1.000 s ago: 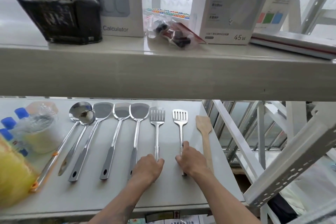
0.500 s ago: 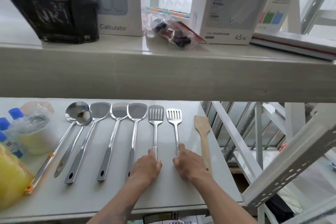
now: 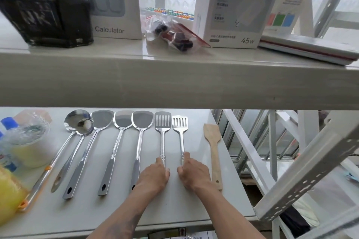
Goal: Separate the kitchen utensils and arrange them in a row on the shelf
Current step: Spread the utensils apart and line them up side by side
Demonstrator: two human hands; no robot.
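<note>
Though two ladles (image 3: 81,124) overlapped near the shelf's (image 3: 194,205) left edge, the row looked nearly done; left hand (image 3: 154,177) and right hand (image 3: 194,174) each gripped a slotted turner (image 3: 162,122) handle.

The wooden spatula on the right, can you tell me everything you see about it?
The wooden spatula is pale, light-brown wood in one flat piece. Its wide blade has a slanted top edge and narrows into a long straight handle with a small hole near the end. It lies flat on the white shelf, blade pointing away from the person, last in the row at the right, set apart from the metal slotted turner. The right hand lies close beside its handle; whether they touch is unclear.
</note>
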